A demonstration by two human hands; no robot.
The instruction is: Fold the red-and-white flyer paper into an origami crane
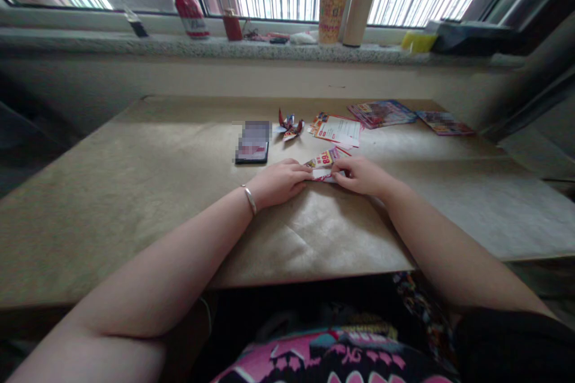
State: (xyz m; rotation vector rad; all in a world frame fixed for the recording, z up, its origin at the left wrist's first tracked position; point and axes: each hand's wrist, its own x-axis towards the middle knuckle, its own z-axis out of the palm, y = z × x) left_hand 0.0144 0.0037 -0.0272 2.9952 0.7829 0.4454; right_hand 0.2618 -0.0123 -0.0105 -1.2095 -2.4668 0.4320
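A folded sheet of printed flyer paper lies on the table between my hands, its near edge turned over into a narrow strip. My left hand holds the sheet's left end down, with the fingers close together. At the right end, my right hand has its thumb and index finger closed on the strip. Just beyond sits a small folded paper piece with upturned points. A phone lies left of it.
Printed flyers lie behind my right hand. A stack of colourful leaflets and another leaflet are farther right on the table. The windowsill holds a red can, a patterned cup and a dark object.
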